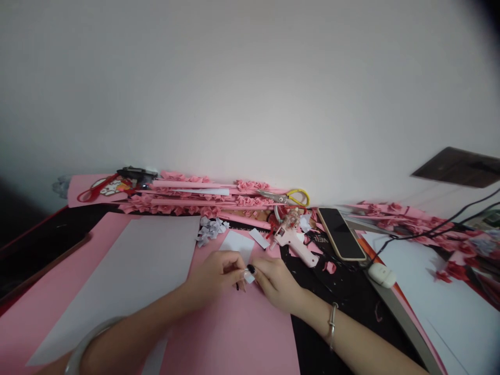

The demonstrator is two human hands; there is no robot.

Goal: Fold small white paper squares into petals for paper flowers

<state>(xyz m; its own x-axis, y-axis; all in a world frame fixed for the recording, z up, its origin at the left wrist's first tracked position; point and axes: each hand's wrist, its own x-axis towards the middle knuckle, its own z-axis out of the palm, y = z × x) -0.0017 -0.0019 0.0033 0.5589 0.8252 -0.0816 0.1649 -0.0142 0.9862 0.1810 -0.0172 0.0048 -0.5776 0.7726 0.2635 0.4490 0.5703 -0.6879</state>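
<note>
Over a pink sheet (pixel 234 333), both hands meet at a small piece of white paper (pixel 249 277). My left hand (pixel 216 275) pinches it between thumb and fingers from the left. From the right, my right hand (pixel 279 281) grips its other side, thumb and forefinger closed. Part of the paper is covered by the fingertips, so its full shape is hidden. Just beyond the hands lie a white paper piece (pixel 236 242) and a white strip (pixel 259 238). A cluster of folded white paper flowers (pixel 211 229) sits to the left of them.
A pink glue gun (pixel 295 245), a phone (pixel 341 234) and a white case (pixel 382 275) lie to the right. Yellow-handled scissors (pixel 285 198) rest on pink paper flower stems (pixel 191 202) along the wall. A large white sheet (pixel 133 276) covers the left; cables (pixel 422 234) cross the right.
</note>
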